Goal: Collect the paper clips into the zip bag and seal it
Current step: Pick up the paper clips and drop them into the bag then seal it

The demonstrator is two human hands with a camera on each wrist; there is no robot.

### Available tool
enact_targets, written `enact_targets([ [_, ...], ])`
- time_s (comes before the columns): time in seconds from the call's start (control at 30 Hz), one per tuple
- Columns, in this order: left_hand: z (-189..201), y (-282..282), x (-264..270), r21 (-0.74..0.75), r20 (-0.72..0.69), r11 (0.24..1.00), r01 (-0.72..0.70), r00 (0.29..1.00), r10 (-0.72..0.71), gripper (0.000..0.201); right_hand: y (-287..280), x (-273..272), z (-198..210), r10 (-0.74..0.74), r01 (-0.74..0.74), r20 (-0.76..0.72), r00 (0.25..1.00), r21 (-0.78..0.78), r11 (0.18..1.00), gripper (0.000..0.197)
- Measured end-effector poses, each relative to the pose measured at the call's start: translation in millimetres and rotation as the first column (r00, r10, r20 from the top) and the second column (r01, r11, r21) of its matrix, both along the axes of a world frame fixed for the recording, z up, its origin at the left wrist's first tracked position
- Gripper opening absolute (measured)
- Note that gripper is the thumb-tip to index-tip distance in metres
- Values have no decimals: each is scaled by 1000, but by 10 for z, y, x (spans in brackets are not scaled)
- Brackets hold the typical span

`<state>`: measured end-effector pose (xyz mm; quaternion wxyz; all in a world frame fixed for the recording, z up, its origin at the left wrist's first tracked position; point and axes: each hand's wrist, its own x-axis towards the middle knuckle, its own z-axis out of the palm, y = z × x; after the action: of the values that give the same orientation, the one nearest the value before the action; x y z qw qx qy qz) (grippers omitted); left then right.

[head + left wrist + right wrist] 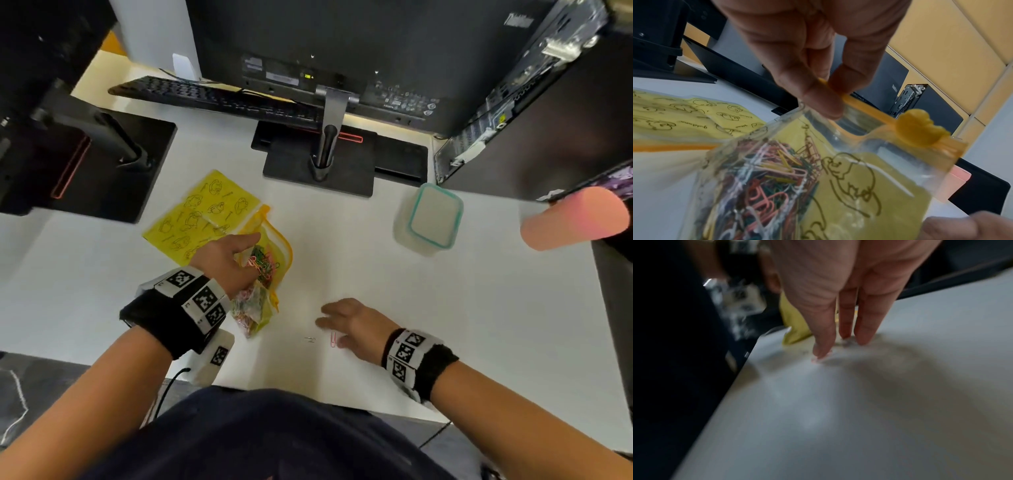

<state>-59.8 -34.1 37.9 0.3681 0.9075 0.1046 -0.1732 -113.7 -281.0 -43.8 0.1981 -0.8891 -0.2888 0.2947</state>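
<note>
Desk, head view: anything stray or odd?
Two paper clips, pink and dark, lie loose on the desk by the right hand. The zip bag, pinched by the left hand, is unsealed.

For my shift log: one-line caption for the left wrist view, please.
Left hand pinches the open zip bag by its orange zipper strip, coloured paper clips heaped inside.

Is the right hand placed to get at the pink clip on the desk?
Probably yes. The right hand lies open, fingers straight and down on the desk, with the pink clip right by its fingertips and nothing between them. The left hand is off to the side, holding the bag.
</note>
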Motion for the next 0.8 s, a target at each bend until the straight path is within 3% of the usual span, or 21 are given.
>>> enact_targets([
  [0.07, 28, -11, -7, 1, -3, 1000, -7, 1000, 7, 52, -54, -49, -76, 67, -64, 53, 996, -51, 997, 51],
  [0.13, 28, -7, -7, 2, -12, 1000, -6, 1000, 6, 52, -33, -67, -116, 45, -39, 68, 997, -97, 995, 50],
  [0.27, 21, 11, 2, -9, -22, 1000, -3, 1000, 3, 54, 70, -135, -147, -20, 16, 160, 987, 23, 1000, 51],
  [0.33, 21, 25, 3, -22, -22, 1000, -7, 1000, 6, 54, 74, -118, -96, -221, 212, 152, 963, 74, 974, 45],
  [0.4, 20, 36, -3, -37, -20, 999, -7, 1000, 6, 53, 12, -117, -32, -452, 454, 105, 886, -1, 891, 38],
  [0.47, 22, 33, -10, -44, -8, 999, -7, 1000, 7, 53, -29, -156, -9, -522, 526, 69, 850, -82, 846, 35],
  [0.63, 42, -19, -17, -60, 1, 998, -20, 1000, 20, 58, 96, -179, 20, -527, 527, 43, 849, -138, 839, 32],
  [0.73, 56, -17, -15, -65, 0, 998, -11, 1000, 11, 65, 190, -119, 51, -452, 457, 74, 889, -195, 868, 26],
  [0.8, 53, -11, -6, -53, -12, 999, -2, 1000, 1, 58, 250, -87, 76, -394, 406, 99, 914, -268, 874, 19],
])
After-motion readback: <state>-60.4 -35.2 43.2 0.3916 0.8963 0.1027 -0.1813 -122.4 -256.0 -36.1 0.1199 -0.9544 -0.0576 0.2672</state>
